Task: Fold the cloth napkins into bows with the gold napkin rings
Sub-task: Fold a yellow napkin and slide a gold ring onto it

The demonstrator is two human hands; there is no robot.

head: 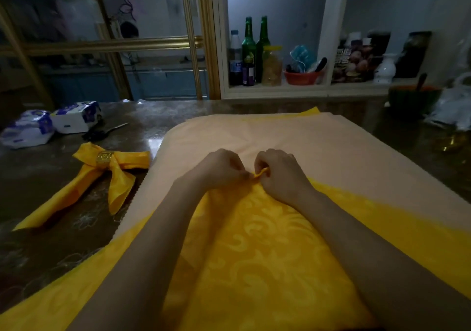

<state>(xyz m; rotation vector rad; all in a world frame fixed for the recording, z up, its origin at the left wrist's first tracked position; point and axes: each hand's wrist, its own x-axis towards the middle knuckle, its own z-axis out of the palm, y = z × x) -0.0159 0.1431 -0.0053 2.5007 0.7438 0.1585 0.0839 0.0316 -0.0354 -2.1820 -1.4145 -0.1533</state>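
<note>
No legible text in view. Print present but too blurred to read:
- blue markings on two white tissue packs (pixel 76 118), 10 o'clock
- label on dark plastic bottle (pixel 235 67), 12 o'clock
- label on green glass bottle (pixel 248 50), 12 o'clock
- large pale characters on dark package (pixel 355 59) on shelf, 2 o'clock

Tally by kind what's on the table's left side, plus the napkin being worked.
Finished bow napkin: 1
Gold napkin ring: 1
Tissue packs: 2
Scissors: 1
Yellow napkin, pinched by left hand and right hand: 1
Total: 6
</note>
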